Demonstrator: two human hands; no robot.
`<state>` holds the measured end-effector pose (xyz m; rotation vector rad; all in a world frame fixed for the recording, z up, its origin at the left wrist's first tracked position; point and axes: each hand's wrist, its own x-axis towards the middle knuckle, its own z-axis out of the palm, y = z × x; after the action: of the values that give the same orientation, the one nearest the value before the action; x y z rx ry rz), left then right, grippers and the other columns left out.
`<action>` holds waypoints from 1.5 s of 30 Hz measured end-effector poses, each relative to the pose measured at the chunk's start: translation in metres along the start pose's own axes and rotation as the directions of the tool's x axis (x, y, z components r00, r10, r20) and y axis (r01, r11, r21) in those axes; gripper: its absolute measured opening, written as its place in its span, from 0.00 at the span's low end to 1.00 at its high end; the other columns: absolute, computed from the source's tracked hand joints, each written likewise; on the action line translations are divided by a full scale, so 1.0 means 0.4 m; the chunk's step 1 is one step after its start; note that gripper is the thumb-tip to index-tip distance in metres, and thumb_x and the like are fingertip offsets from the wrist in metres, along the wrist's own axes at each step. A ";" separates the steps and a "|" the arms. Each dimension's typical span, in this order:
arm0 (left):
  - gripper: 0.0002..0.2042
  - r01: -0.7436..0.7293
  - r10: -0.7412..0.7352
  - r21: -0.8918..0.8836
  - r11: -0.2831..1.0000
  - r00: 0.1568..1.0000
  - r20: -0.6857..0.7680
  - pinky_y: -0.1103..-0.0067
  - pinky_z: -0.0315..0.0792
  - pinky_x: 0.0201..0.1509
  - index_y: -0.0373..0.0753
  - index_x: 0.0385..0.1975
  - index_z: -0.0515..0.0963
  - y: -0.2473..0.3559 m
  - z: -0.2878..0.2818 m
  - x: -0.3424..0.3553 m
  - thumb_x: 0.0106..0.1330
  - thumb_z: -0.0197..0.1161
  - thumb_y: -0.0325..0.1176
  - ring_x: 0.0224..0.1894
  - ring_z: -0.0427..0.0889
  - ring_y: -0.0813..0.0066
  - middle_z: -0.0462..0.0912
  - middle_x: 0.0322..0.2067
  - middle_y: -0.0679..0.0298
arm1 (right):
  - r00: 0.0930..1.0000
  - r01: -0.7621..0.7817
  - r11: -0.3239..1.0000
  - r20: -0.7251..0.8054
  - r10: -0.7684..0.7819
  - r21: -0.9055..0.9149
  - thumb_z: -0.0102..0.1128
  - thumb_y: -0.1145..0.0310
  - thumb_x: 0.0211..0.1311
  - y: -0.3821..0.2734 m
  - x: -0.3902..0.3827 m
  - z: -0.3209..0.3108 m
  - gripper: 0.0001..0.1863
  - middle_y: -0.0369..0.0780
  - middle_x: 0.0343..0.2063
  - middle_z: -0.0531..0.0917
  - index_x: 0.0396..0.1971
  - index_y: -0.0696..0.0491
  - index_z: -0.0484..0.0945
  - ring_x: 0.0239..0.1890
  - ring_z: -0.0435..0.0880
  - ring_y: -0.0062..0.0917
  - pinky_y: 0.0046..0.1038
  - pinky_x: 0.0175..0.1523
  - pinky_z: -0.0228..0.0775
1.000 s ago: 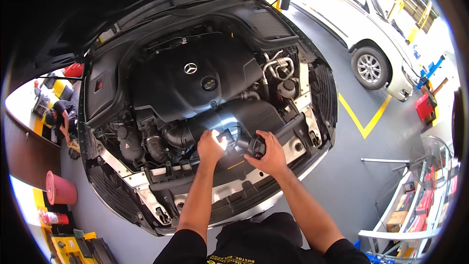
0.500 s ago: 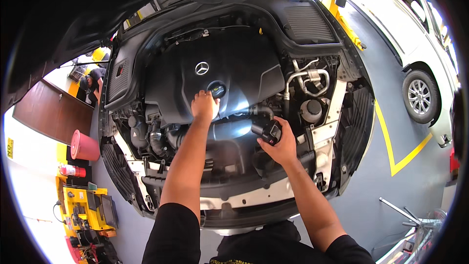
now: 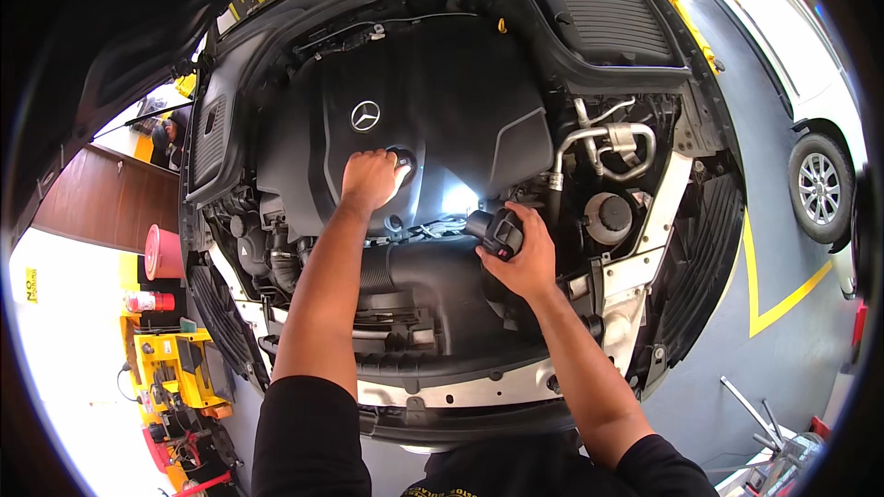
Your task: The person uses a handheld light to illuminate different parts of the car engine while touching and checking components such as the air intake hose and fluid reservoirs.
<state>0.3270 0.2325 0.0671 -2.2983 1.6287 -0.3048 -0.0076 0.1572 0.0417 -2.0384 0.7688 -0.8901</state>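
Note:
Before me is an open engine bay with a broad black engine cover (image 3: 442,83). My left hand (image 3: 370,177) reaches onto its front part, with fingers closed around the round black oil filler cap (image 3: 403,162); the fingers hide part of the cap. To the right, my right hand (image 3: 529,256) is wrapped around a compact black work light (image 3: 497,232). The light is lit, and its bright spot falls on the cover's front edge and the metal parts below. Under the light runs a wide black air duct (image 3: 442,276).
A round coolant reservoir (image 3: 610,217) and silver pipes (image 3: 589,138) lie to the right. The pale front crossmember (image 3: 479,390) spans the near side. Beyond stand a white vehicle's wheel (image 3: 820,188), a pink bin (image 3: 163,252) and yellow equipment (image 3: 180,368). Another person (image 3: 168,136) is at far left.
The view has moved closer to the engine. My left hand covers more of the cap. The light's beam has shifted, now brightening the cover's front edge instead of the duct.

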 end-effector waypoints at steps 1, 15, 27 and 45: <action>0.20 -0.013 0.013 -0.010 1.000 0.999 0.033 0.63 0.81 0.48 0.41 0.41 0.86 -0.001 0.001 0.005 0.77 0.57 0.53 0.42 0.89 0.58 0.89 0.38 0.59 | 1.000 0.001 1.000 -0.003 -0.001 0.018 0.85 0.60 0.43 0.000 0.006 0.014 0.45 0.46 0.55 0.82 0.64 0.51 0.74 0.57 0.82 0.46 0.43 0.61 0.77; 0.29 0.810 -0.751 -0.195 0.553 0.586 0.304 0.58 0.81 0.55 0.38 0.41 0.90 0.044 0.006 0.076 0.75 0.51 0.60 0.48 0.91 0.52 0.93 0.37 0.53 | 0.997 0.081 0.993 0.001 -0.082 0.085 0.85 0.63 0.39 -0.005 0.043 0.144 0.44 0.46 0.54 0.83 0.63 0.49 0.76 0.55 0.84 0.46 0.43 0.57 0.80; 0.37 0.700 -0.591 -0.282 0.656 0.709 0.386 0.62 0.80 0.60 0.39 0.58 0.82 0.050 -0.112 0.019 0.55 0.79 0.61 0.55 0.89 0.52 0.88 0.56 0.53 | 0.997 0.079 0.990 -0.020 -0.078 0.116 0.83 0.67 0.39 0.015 0.053 0.135 0.44 0.46 0.50 0.84 0.62 0.52 0.75 0.50 0.84 0.46 0.43 0.54 0.79; 0.31 0.653 -0.591 -0.398 0.644 0.755 0.284 0.64 0.81 0.59 0.34 0.50 0.86 0.065 -0.075 0.041 0.56 0.79 0.55 0.53 0.89 0.51 0.91 0.46 0.50 | 0.998 0.028 0.988 -0.060 -0.019 0.153 0.83 0.65 0.39 0.030 0.047 0.137 0.43 0.45 0.51 0.83 0.61 0.51 0.76 0.51 0.85 0.45 0.42 0.54 0.80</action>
<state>0.2993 0.2052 0.0854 -3.1459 0.8294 0.1339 0.0438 0.1591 0.0127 -1.8965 0.6863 -0.9951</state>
